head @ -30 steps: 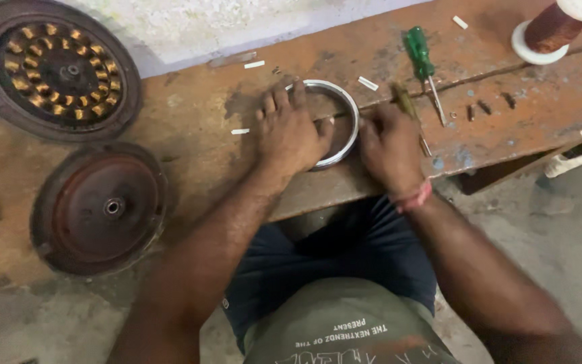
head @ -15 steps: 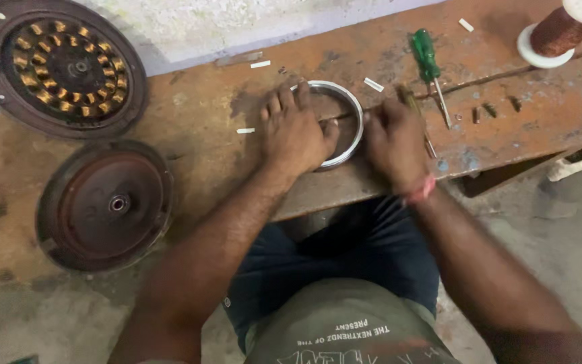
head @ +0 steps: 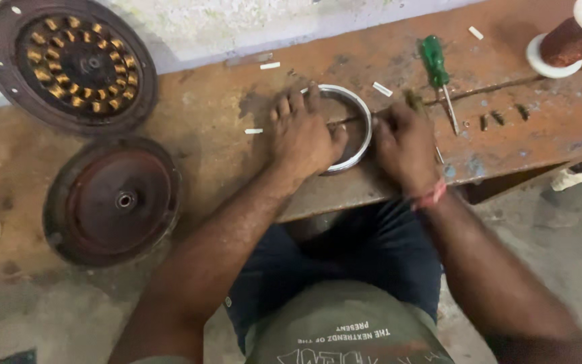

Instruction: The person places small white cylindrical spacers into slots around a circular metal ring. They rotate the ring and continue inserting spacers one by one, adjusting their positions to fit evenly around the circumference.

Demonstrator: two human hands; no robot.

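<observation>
A shiny metal ring (head: 362, 111) lies flat on a worn wooden bench (head: 217, 128). My left hand (head: 301, 131) rests palm down over the ring's left side, fingers spread, pressing on it. My right hand (head: 405, 141) is closed at the ring's right edge around a thin tool whose dark handle (head: 412, 100) sticks out above the fist; its tip is hidden. A green-handled screwdriver (head: 436, 67) lies just right of my right hand.
A round stator with copper coils (head: 69, 57) and a brown domed motor cover (head: 112, 199) lie at left. A copper wire spool (head: 567, 37) stands at the far right. Small screws (head: 500, 118) and white paper slips (head: 382, 89) are scattered on the bench.
Both hands have stayed on the ring; the view has shifted slightly, and my right hand has edged closer to the ring's right rim.
</observation>
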